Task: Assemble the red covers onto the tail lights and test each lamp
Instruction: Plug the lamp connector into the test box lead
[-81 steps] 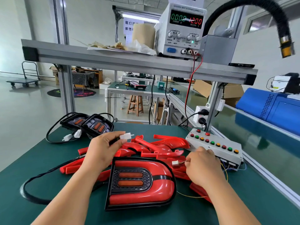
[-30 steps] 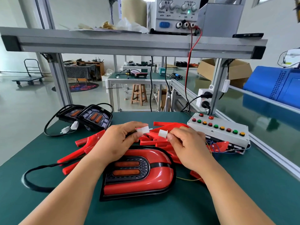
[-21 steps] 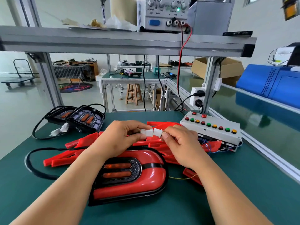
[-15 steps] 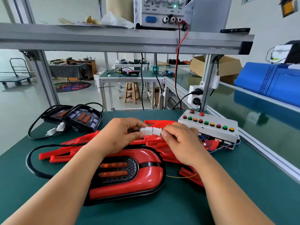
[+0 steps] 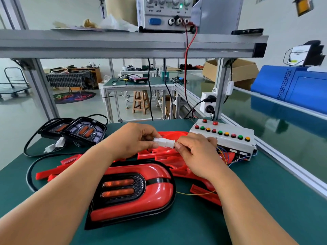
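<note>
A tail light with its red cover [image 5: 134, 190] fitted lies on the green mat in front of me, its two amber lenses facing up. Above it, my left hand [image 5: 131, 140] pinches the lamp's white plug [image 5: 159, 141] and my right hand [image 5: 196, 152] pinches the tester's white socket [image 5: 170, 143]. The two connectors meet end to end between my fingertips. Loose red covers [image 5: 162, 152] lie in a heap under my hands. Two black tail lights without covers [image 5: 85, 130] sit at the back left with their cables.
A grey test box with coloured buttons [image 5: 224, 137] stands at the right, thin wires running from it. The lamp's black cable [image 5: 30, 175] loops at the left. An aluminium shelf [image 5: 123, 44] overhead carries a power supply [image 5: 164, 13]. A blue case [image 5: 292, 85] lies far right.
My hands came together from apart, bringing the white plug and socket end to end. The view has tilted down slightly.
</note>
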Motion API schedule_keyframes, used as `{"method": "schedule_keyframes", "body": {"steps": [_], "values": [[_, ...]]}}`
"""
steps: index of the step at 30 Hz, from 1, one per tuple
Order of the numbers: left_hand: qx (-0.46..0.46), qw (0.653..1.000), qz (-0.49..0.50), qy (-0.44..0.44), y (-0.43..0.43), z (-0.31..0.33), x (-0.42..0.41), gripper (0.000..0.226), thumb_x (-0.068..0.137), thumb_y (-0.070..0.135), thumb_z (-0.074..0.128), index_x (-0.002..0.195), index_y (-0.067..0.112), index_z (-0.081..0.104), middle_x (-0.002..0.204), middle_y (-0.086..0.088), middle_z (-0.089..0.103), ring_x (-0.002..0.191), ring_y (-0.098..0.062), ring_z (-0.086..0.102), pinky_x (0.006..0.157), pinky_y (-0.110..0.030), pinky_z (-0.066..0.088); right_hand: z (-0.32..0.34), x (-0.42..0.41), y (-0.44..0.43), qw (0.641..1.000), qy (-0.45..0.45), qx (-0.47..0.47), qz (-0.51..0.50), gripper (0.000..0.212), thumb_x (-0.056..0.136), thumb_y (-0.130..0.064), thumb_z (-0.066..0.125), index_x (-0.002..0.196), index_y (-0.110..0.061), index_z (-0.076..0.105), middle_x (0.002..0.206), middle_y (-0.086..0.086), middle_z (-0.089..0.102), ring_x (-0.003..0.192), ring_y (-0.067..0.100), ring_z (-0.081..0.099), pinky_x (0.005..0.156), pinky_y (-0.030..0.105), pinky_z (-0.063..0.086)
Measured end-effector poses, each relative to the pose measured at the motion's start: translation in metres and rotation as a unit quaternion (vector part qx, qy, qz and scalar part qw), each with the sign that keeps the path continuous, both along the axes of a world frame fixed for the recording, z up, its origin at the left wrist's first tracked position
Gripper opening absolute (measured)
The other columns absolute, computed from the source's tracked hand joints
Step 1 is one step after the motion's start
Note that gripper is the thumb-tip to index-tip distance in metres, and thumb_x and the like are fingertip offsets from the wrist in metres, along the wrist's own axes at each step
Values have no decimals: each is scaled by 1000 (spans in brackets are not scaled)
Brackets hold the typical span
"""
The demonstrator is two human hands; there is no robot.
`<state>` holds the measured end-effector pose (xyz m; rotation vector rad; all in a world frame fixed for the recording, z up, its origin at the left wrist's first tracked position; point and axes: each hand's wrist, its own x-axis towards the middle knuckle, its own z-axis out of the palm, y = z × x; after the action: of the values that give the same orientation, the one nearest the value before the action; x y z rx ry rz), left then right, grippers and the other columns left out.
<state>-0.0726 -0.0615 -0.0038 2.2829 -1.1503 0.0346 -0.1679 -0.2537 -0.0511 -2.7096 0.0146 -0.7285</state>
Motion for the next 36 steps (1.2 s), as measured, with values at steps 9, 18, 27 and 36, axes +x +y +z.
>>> {"method": "schedule_keyframes", "body": {"steps": [9, 18, 27, 36], "values": [[-27, 998, -13, 50, -11, -7, 3, 16, 84, 17, 73, 99, 24, 73, 82, 5, 73, 76, -13, 66, 75, -26, 51, -3, 4, 0, 999, -4, 30, -9, 21, 100, -41, 44, 94, -31, 62, 90, -10, 57, 97, 14, 50, 72, 34, 16], [-67, 985, 1, 161, -16, -12, 12, 14, 83, 18, 74, 97, 15, 75, 73, 5, 72, 67, -7, 62, 77, -32, 54, -1, 2, 1, 996, 0, 91, 4, 11, 98, -26, 54, 88, -31, 52, 91, -14, 55, 97, 14, 53, 86, 36, 35], [-80, 980, -7, 181, -21, -15, 12, 12, 83, 13, 74, 95, 15, 75, 73, 3, 71, 67, -8, 60, 73, -27, 49, -3, 3, 4, 996, -1, 92, -10, 16, 98, -25, 53, 84, -31, 48, 86, -14, 56, 93, 13, 53, 81, 30, 24], [-84, 976, -25, 198, -27, -17, 14, 8, 83, 13, 74, 89, 19, 76, 77, -1, 74, 69, -9, 62, 76, -27, 50, -7, 7, 2, 991, -19, 133, -7, 16, 97, -20, 54, 83, -26, 54, 74, -14, 49, 79, 13, 45, 84, 38, 37]]}}
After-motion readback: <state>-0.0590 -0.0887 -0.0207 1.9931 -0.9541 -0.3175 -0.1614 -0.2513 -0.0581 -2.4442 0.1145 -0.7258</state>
